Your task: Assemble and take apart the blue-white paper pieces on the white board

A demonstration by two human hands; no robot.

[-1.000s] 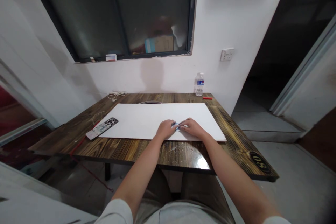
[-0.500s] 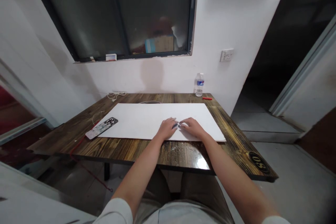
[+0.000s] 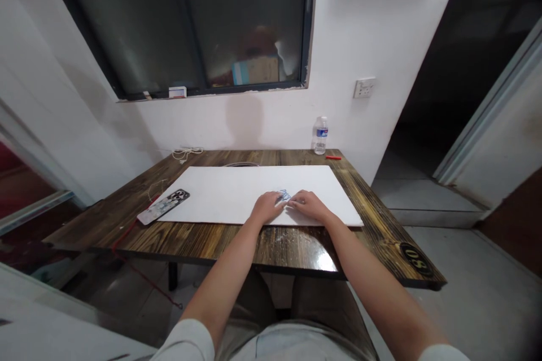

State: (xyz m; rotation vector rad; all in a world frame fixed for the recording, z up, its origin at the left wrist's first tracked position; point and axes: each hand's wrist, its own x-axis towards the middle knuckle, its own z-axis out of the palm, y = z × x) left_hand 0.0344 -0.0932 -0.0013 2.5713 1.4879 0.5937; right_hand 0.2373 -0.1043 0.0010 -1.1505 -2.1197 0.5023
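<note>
A small blue-and-white thing with a line-like pattern [image 3: 284,195] is at my fingertips, over the white board [image 3: 224,194]; it is too small to tell its kind. My left hand [image 3: 267,207] curls round its left side, fingers bent and partly hiding it. From the other side, my right hand [image 3: 310,205] has thumb and fingers drawn together at its right edge. Both hands rest low over the near part of the board, their tips almost meeting.
The board lies on a dark wooden table [image 3: 195,242]. A phone [image 3: 164,207] overlaps its left edge, beside a red cord [image 3: 127,232]. Toward the back stand a water bottle [image 3: 320,135], a red pen-like stick [image 3: 333,157] and a white cable [image 3: 187,152].
Between my hands, the small thing now shows more blue lines beyond my fingertips, where darker bits showed before. My fingers have shifted slightly; the view has moved a little.
</note>
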